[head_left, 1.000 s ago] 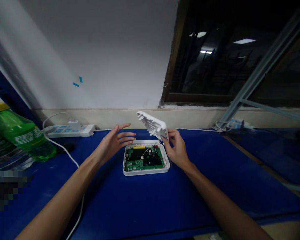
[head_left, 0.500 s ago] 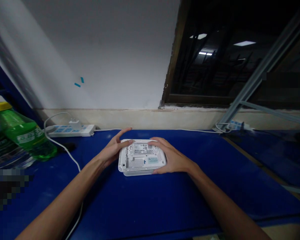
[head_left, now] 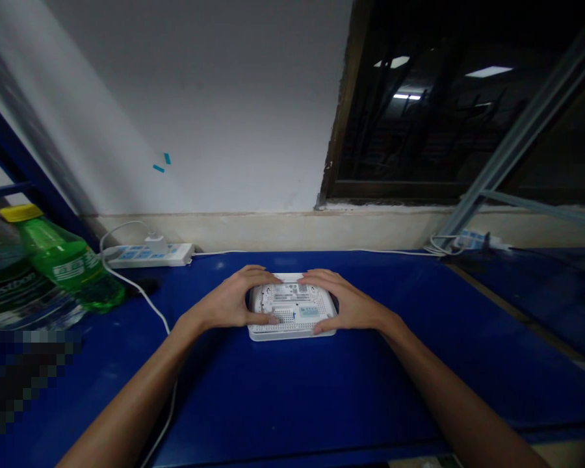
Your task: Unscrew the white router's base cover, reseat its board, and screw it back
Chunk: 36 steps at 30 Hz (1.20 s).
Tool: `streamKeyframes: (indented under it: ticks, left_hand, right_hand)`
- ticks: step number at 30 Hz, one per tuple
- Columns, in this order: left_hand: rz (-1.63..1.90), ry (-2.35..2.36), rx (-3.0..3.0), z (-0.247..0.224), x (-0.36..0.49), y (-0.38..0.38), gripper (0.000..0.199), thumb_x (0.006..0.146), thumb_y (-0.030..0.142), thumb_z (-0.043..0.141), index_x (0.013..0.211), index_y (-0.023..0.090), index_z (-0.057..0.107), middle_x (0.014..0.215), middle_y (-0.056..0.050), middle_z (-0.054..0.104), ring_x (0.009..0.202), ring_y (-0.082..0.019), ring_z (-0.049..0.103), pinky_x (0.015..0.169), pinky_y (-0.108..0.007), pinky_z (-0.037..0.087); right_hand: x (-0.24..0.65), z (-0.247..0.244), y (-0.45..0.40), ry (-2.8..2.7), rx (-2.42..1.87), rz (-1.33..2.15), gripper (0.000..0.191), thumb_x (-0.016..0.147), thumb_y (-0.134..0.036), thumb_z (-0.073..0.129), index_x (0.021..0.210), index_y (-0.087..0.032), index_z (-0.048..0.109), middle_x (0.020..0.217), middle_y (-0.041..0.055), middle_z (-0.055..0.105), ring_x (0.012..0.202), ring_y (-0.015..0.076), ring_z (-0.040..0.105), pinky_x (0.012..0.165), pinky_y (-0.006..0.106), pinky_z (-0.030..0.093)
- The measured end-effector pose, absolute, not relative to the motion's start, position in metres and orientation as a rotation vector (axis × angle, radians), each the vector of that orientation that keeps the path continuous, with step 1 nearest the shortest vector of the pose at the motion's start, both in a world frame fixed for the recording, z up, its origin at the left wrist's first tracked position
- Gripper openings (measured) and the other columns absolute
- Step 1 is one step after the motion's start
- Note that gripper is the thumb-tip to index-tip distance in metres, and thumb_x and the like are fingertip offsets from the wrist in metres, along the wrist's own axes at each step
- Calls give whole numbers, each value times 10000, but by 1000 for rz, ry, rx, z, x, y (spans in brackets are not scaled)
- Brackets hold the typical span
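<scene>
A white router (head_left: 292,305) lies label side up on the blue tabletop, its perforated face carrying a printed label and a pale green sticker. Its perforated cover sits over a white lower rim (head_left: 292,336). My left hand (head_left: 234,299) is curled around the left side, thumb on the near part of the face and fingers at the far edge. On the opposite side, my right hand (head_left: 348,302) grips the right end in the same way, thumb at the near right corner. The palms hide both short ends of the router.
At the left stand a green bottle (head_left: 73,266) with a yellow cap and a larger clear bottle (head_left: 14,279). A power strip (head_left: 151,255) with a plugged-in charger lies by the wall, its white cable (head_left: 149,302) crossing the table. A metal strut (head_left: 507,133) rises at the right.
My left hand has come down from the far left corner and closed around the router's left side. The perforated cover now sits more evenly over the lower rim. The view has shifted slightly.
</scene>
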<state>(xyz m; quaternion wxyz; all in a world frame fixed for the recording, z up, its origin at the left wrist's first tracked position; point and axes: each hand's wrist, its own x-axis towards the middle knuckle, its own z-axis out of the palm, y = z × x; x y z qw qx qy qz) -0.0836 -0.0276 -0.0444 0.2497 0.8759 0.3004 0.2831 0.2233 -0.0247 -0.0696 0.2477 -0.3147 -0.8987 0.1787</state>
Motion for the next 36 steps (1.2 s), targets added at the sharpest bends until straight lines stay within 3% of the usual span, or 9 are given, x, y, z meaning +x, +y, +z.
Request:
streamKeyframes:
  ticks: [6, 12, 19, 24, 29, 32, 34, 36]
  left_hand:
    - [689, 874, 2451, -49, -83, -29, 746, 641, 449, 871, 1325, 329, 598, 1320, -79, 627, 1329, -422, 413, 1077, -583, 303]
    - [747, 909, 2498, -43, -84, -31, 709, 715, 467, 827, 1357, 320, 566, 1350, -82, 600, 1293, -357, 470, 1086, -535, 332]
    - [683, 980, 2457, -49, -90, -26, 850, 587, 509, 889, 1354, 322, 575, 1302, -104, 616, 1237, -412, 481, 1017, -546, 377]
    - [676, 1054, 2434, -50, -88, -25, 956, 520, 549, 903, 1377, 324, 543, 1227, -114, 621, 1152, -388, 503, 964, -515, 409]
    - [492, 1166, 2559, -43, -84, -29, 1059, 565, 625, 852, 1472, 310, 406, 1275, -106, 590, 1182, -347, 495, 972, -493, 432]
    - [499, 1113, 2604, -41, -85, -29, 974, 645, 643, 804, 1468, 303, 410, 1352, -100, 559, 1241, -333, 466, 1020, -490, 413]
    - [535, 1054, 2628, -41, -85, -29, 878, 708, 646, 761, 1447, 293, 443, 1397, -94, 537, 1279, -328, 446, 1065, -502, 376]
    - [553, 1003, 2650, -41, -85, -30, 831, 747, 648, 730, 1442, 288, 449, 1433, -94, 509, 1304, -325, 435, 1097, -516, 342]
  right_hand:
    - [222, -65, -26, -2471, -866, 435, 855, 637, -548, 843, 1403, -338, 527, 1418, 83, 548, 1347, 329, 441, 1116, 538, 348]
    - [224, -62, -25, -2380, -918, 436, 708, 718, -512, 805, 1360, -321, 576, 1376, 92, 587, 1347, 325, 455, 1079, 537, 401]
    - [230, -68, -24, -2415, -1123, 410, 850, 618, -613, 825, 1380, -342, 562, 1483, 134, 477, 1372, 400, 413, 1067, 614, 378]
    - [229, -69, -24, -2437, -1094, 399, 875, 622, -601, 830, 1400, -324, 541, 1426, 119, 540, 1359, 381, 418, 1081, 588, 368]
    - [225, -65, -26, -2427, -1083, 459, 936, 617, -579, 843, 1437, -313, 479, 1428, 86, 552, 1364, 347, 417, 1100, 540, 360]
    - [224, -61, -25, -2325, -1000, 490, 646, 744, -498, 787, 1316, -277, 584, 1352, 74, 614, 1313, 299, 491, 1076, 460, 398]
    - [225, -58, -22, -2159, -1042, 442, 306, 867, -423, 679, 1107, -233, 668, 1134, 65, 710, 1089, 238, 636, 934, 368, 485]
    - [228, -55, -21, -2035, -1156, 383, 175, 920, -374, 605, 923, -210, 665, 884, 35, 727, 787, 177, 668, 720, 288, 499]
